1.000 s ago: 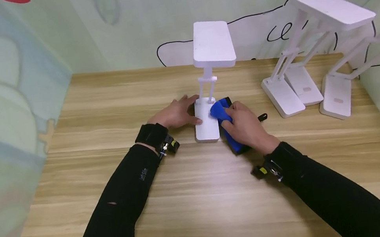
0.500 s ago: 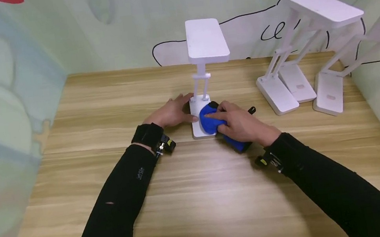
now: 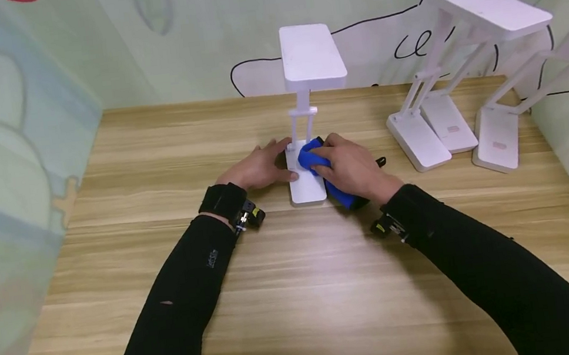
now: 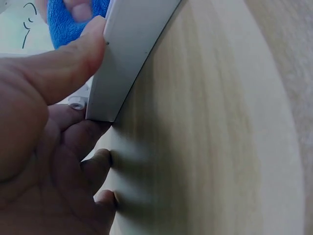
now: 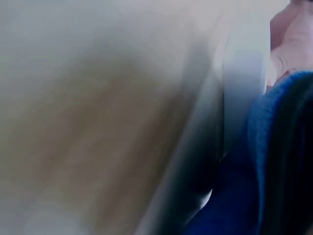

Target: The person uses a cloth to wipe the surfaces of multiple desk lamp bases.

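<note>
A white desk lamp point(image 3: 308, 189) stands upright on the wooden table, its flat head above a folding arm. My left hand point(image 3: 257, 170) steadies the lamp's base from the left. In the left wrist view, the thumb lies along the side of the base point(image 4: 132, 44) and a finger sits at its rear corner. My right hand point(image 3: 354, 164) pinches a blue cloth point(image 3: 341, 193) with a dark border, pressing its bunched part on top of the base near the hinge. The rest of the cloth hangs down beside the base onto the table.
Several more white desk lamps point(image 3: 421, 140) stand close together at the back right. A painted wall point(image 3: 184, 53) with black line drawings rises behind the table point(image 3: 278, 297). Another wall borders the right side.
My right hand has swept the blue cloth over the base, first toward the front, then back toward the hinge. My left hand keeps its place on the lamp.
</note>
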### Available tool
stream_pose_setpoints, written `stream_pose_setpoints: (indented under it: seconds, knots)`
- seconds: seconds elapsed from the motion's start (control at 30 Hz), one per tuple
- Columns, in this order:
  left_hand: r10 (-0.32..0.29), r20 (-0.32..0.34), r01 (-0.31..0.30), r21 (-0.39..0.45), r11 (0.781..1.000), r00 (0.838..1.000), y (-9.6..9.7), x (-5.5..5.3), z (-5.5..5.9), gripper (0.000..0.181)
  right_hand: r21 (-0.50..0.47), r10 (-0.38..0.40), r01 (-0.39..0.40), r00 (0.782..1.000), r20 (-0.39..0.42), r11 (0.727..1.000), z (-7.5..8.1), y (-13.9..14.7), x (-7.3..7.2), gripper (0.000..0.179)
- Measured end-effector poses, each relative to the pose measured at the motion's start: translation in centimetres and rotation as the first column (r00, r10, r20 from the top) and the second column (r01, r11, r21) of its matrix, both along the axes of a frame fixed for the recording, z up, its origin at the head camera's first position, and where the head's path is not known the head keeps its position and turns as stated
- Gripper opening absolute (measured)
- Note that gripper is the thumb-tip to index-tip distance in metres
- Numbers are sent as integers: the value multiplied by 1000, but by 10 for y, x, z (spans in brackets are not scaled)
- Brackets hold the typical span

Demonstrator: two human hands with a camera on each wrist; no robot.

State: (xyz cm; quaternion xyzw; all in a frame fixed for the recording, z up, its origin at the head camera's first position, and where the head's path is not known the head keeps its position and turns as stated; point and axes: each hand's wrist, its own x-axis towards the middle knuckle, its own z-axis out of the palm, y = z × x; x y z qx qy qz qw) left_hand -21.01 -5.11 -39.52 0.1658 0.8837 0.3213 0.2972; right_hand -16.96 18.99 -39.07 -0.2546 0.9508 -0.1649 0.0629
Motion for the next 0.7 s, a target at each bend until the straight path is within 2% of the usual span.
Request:
stream_pose_setpoints:
  seconds: [0.17, 0.23, 0.33, 0.43, 0.5, 0.6, 0.7]
  knots:
    - [-20, -13, 20, 8, 1000, 1000, 4, -1, 1, 93, -86, 144, -140, 988, 51, 986, 2, 13, 23, 35]
    - [-21, -17, 21, 0, 1000, 1000, 4, -1, 3, 92, -83, 160, -157, 987, 32, 984, 2, 13, 24, 35]
    - [-9, -7, 9, -13, 1000, 1000, 2, 0, 6, 93, -57, 61, -62, 998, -10, 996, 0, 7, 13, 40]
    - [-7, 7, 7, -19, 1000, 1000, 1, 1, 6, 93, -32, -61, 60, 998, -14, 998, -2, 0, 3, 48]
    - [-7, 3, 7, -19, 1000, 1000, 0, 1, 5, 93, -31, -71, 70, 997, -5, 997, -3, -2, 6, 50]
    - [-6, -7, 5, -17, 1000, 1000, 0, 2, 3, 92, -51, 24, -25, 999, -23, 998, -4, 3, 25, 49]
    - [-1, -11, 1, -23, 1000, 1000, -1, 3, 2, 92, -71, 131, -133, 991, -36, 989, -5, 12, 44, 47]
